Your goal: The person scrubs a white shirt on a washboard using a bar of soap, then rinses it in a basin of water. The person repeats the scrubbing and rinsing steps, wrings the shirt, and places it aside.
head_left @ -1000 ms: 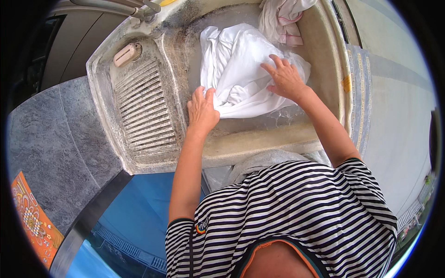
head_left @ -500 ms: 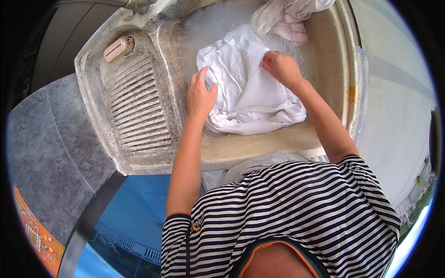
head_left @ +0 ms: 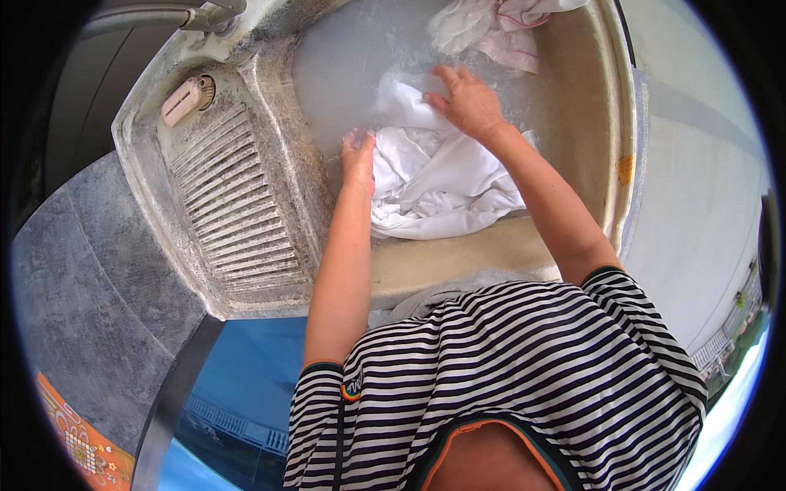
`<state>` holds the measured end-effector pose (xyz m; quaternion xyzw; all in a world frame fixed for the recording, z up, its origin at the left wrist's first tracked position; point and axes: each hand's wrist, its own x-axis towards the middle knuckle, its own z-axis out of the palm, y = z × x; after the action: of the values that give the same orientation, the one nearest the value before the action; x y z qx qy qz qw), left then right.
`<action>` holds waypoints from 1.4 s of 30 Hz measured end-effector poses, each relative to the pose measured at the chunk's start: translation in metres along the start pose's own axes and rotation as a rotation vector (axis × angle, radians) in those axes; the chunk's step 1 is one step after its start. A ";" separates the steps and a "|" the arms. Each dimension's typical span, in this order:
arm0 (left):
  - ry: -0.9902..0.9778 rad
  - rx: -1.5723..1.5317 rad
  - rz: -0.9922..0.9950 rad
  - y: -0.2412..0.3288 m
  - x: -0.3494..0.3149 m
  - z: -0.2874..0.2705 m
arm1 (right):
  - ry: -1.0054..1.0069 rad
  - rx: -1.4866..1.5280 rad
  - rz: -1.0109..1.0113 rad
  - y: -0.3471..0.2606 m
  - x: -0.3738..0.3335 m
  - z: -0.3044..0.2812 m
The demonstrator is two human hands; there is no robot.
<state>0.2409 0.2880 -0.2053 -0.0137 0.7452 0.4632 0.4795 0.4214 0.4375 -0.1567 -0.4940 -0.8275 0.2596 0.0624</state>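
Note:
A bunched white cloth (head_left: 442, 184) lies soaked in cloudy water (head_left: 340, 69) inside a worn stone wash sink (head_left: 581, 139). Its upper part dips under the surface. At the cloth's left edge is my left hand (head_left: 359, 159), its fingers drawn together and wet, with the cloth against the thumb side; the fingertips are partly hidden. Over the cloth's upper right part, my right hand (head_left: 468, 102) is open with fingers apart, and nothing shows in its grasp. Beyond it, a second white cloth with pink trim (head_left: 512, 37) hangs partly into the water.
Left of the basin is a ribbed washboard (head_left: 233, 196) built into the sink. A pale pink brush (head_left: 187, 100) rests above the ribs. A pipe (head_left: 205, 18) crosses the far left corner. Grey cloth (head_left: 434, 296) lies along the sink's front edge.
My right hand has let go of the cloth's upper right part and moved up and left, fingers spreading. My left hand's fingers have drawn together. The cloth's top has sunk and crumpled.

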 end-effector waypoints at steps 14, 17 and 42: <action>-0.204 -0.652 -0.124 0.014 0.001 0.004 | 0.009 0.080 0.239 0.030 -0.022 0.005; -0.869 -0.907 -0.122 0.010 0.004 -0.002 | -0.211 0.487 -0.116 -0.072 -0.037 -0.002; -0.383 -0.677 -0.264 0.105 -0.105 0.028 | -0.270 0.431 -0.582 -0.182 -0.073 -0.020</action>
<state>0.2692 0.3231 -0.0610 -0.1796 0.4395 0.6111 0.6333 0.3225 0.3139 -0.0392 -0.1754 -0.8603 0.4617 0.1265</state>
